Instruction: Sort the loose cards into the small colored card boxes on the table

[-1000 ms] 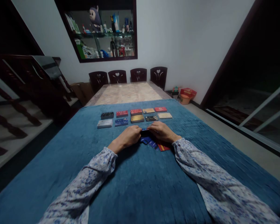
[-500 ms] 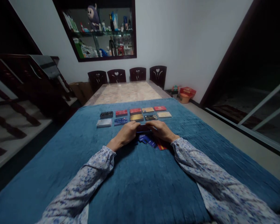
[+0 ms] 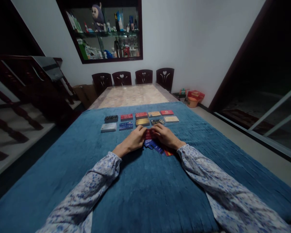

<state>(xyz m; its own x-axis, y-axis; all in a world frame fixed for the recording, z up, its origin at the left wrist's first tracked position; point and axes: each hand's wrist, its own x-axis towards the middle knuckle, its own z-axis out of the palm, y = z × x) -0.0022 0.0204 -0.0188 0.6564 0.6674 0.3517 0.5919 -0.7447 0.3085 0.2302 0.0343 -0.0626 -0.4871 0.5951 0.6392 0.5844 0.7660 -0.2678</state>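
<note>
Both my hands meet at the middle of a blue cloth (image 3: 145,191). My left hand (image 3: 133,139) and my right hand (image 3: 165,136) pinch a red card (image 3: 149,134) between their fingertips, just above a loose pile of blue and red cards (image 3: 157,148). Beyond the hands, two rows of cards (image 3: 140,119) lie side by side on the cloth: black, red, gold, blue and pale ones. The held card sits just in front of the near row.
The cloth covers the near half of a long marble-topped table (image 3: 132,95). Several dark chairs (image 3: 133,78) stand at its far end. A wall cabinet (image 3: 106,30) hangs behind, stairs (image 3: 16,106) rise on the left, and a red box (image 3: 195,96) sits on the floor.
The hands moved slightly forward toward the card rows. A dark card between the fingers is replaced by a red face showing.
</note>
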